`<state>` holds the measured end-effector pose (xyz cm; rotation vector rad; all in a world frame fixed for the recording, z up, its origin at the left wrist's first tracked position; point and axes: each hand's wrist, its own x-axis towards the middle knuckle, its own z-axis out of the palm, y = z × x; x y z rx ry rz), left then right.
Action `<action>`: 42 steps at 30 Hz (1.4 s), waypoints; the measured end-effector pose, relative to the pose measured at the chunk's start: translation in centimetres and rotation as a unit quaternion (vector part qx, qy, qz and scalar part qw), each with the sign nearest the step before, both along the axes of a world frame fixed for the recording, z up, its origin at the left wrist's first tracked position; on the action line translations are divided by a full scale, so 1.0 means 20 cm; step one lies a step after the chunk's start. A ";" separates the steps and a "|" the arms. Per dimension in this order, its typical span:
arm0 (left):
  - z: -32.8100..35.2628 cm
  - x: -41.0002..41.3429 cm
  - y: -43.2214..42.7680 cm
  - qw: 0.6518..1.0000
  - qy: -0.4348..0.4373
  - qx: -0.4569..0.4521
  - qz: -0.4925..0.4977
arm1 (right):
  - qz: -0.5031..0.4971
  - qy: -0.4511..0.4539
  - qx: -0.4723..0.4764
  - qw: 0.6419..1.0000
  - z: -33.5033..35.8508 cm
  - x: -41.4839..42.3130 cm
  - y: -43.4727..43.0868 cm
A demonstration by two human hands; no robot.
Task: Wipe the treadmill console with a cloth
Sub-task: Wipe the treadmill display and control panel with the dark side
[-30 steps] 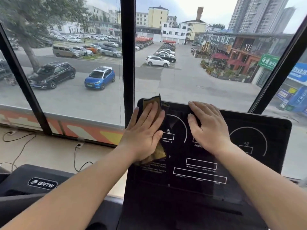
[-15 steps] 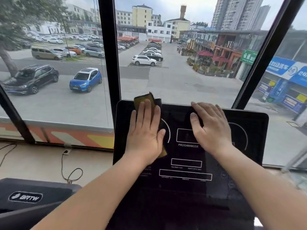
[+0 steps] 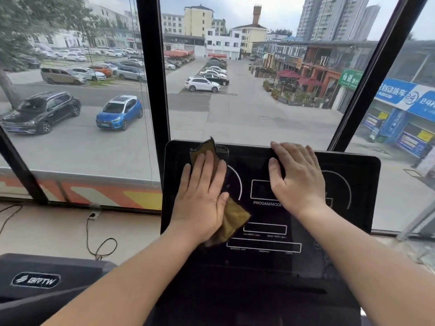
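The black treadmill console (image 3: 263,262) stands in front of me, tilted up, with white outlines and the words PROGAM/MODE. My left hand (image 3: 202,196) lies flat on its left part and presses a mustard-yellow cloth (image 3: 235,220) against the panel. One cloth corner sticks up over the console's top edge, and another shows below my palm. My right hand (image 3: 296,177) rests flat on the upper middle of the console, fingers spread and reaching the top edge, nothing in it.
A large window with black frame posts (image 3: 153,90) stands right behind the console. A second black treadmill marked BRTW (image 3: 35,281) sits at the lower left. A thin cable (image 3: 98,245) loops on the pale floor by the window.
My left hand and the cloth have slid a little right from the console's left edge. My right hand has shifted right across the middle display box. The view has swung.
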<state>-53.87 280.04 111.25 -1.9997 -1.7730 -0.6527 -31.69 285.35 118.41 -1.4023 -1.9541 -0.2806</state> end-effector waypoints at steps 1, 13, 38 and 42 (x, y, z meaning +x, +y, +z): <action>-0.10 0.05 -0.06 1.000 0.013 -0.009 -0.018 | -0.002 -0.001 0.005 1.000 0.00 0.00 0.00; -0.08 -0.18 -0.08 0.998 -0.021 -0.007 0.054 | -0.036 0.011 0.057 0.998 -0.04 -0.05 0.01; 0.08 -0.09 -0.03 0.997 0.049 -0.065 -0.014 | -0.040 -0.074 -0.051 0.995 0.08 0.28 -0.05; -0.10 0.24 -0.07 0.997 0.043 -0.064 -0.028 | -0.087 -0.068 -0.072 0.991 0.06 0.50 -0.02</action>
